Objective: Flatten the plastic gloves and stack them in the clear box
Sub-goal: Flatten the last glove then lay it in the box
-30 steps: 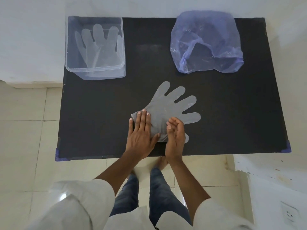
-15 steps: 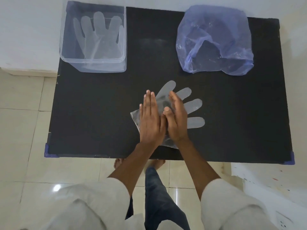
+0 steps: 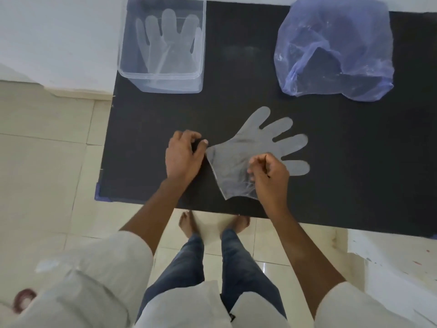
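A thin plastic glove (image 3: 254, 150) lies flat near the front edge of the black desk (image 3: 146, 119). The left hand (image 3: 183, 155) pinches its cuff corner. The right hand (image 3: 269, 172) is curled on the cuff, maybe pinching it too. The clear box (image 3: 163, 79) at the back left corner holds more gloves (image 3: 168, 41).
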